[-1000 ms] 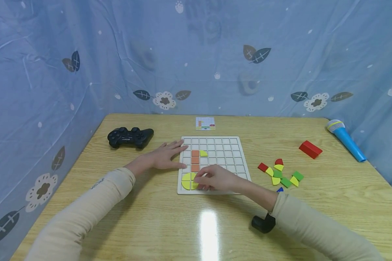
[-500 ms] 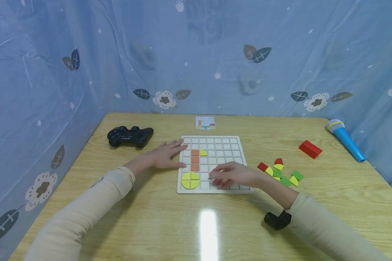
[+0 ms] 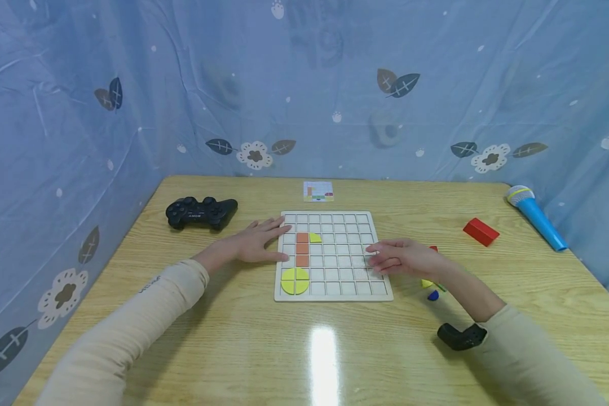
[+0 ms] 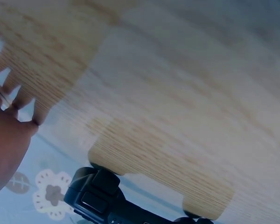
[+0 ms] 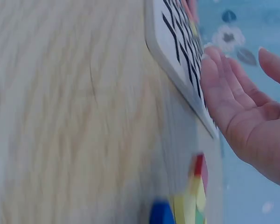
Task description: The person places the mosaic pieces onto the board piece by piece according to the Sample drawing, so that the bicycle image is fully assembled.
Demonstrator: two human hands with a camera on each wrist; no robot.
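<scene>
A white grid board [image 3: 339,288] lies on the wooden table. Orange squares [image 3: 302,249] stand in a column on it, with a yellow quarter-circle piece [image 3: 315,238] beside the top one. Yellow quarter pieces [image 3: 295,281] form a full circle in the near left corner. My left hand [image 3: 257,242] rests with spread fingers at the board's left edge. Over the board's right edge hovers my right hand [image 3: 406,258], its fingers loosely extended and nothing held; the right wrist view shows the bare palm [image 5: 252,116]. It partly hides the loose pieces, among them a blue piece [image 3: 433,295].
A pattern card [image 3: 318,192] lies behind the board. To the left is a black game controller [image 3: 201,213]. A red block [image 3: 481,232] and a blue toy microphone [image 3: 538,219] lie at the right. Blue curtain [image 3: 335,101] surrounds the table.
My right hand has left the yellow circle and moved rightward across the board to its right edge, now covering most of the loose pieces. The left hand has stayed in place.
</scene>
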